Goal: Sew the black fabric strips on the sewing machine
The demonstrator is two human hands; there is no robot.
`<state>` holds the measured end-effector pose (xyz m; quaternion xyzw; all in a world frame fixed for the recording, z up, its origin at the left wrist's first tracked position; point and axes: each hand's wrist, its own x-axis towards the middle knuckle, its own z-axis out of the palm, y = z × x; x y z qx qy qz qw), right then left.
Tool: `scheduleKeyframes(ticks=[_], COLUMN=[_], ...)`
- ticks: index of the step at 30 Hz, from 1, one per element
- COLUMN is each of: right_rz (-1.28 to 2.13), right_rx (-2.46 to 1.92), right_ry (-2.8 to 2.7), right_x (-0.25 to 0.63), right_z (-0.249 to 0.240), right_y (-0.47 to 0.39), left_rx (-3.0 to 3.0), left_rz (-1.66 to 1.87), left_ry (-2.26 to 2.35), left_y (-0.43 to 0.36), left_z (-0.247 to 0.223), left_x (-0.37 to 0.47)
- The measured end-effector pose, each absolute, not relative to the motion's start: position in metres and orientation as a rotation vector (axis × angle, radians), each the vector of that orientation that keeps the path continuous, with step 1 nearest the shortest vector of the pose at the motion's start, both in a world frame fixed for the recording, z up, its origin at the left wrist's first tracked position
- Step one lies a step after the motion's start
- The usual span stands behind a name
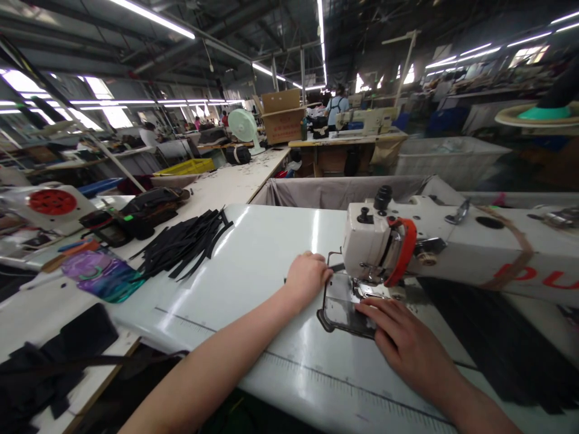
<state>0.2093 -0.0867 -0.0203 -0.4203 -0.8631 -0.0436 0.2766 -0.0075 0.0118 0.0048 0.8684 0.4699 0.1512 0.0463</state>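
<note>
My left hand is closed on a narrow black fabric strip, just left of the sewing machine. The strip's far end points toward the presser foot; most of it is hidden under my fingers. My right hand lies with fingers stretched out over the metal plate in front of the presser foot, fingertips touching the plate's surface. Nothing shows in the right hand. Black fabric pieces lie under the machine's arm, to the right of that hand.
A pile of black strips lies at the table's left. Beyond it are a purple-and-teal pouch and more black pieces. Farther back stand a green fan, a cardboard box and a grey cloth bin. A person is in the background.
</note>
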Motion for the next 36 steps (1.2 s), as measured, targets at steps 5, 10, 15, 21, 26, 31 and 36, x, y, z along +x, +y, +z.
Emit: scheduleKeyframes(ticks=[5, 10, 15, 21, 26, 31, 36], right_rz=[-0.06, -0.068, -0.096, -0.067, -0.056, -0.044, -0.008], right_rx=[-1.058, -1.05, -1.027, -1.061, -1.1, -1.069, -1.066], right_ry=[-2.358, -2.305, -2.293, -2.289, -2.302, -2.287, -2.27], right_x=[0.208, 0.209, 0.208, 0.207, 0.207, 0.206, 0.206], right_z=[-0.021, -0.026, -0.023, -0.022, -0.022, -0.02, -0.018], right_y=[-0.085, -0.084, -0.084, -0.085, -0.085, -0.086, -0.087], left_rx=[2.601, 2.521, 2.553, 2.601, 2.59, 2.58, 2.551], left_rz=[0.675, 0.784, 0.723, 0.663, 0.668, 0.641, 0.668], left_ry=[0.981, 0.94, 0.891, 0.994, 0.995, 1.006, 1.05], left_y=[-0.034, -0.04, -0.04, -0.046, -0.042, -0.043, -0.039], left_z=[-0.009, -0.014, -0.013, -0.015, -0.015, -0.013, -0.013], left_x=[-0.003, -0.005, -0.003, 0.003, 0.003, 0.004, 0.008])
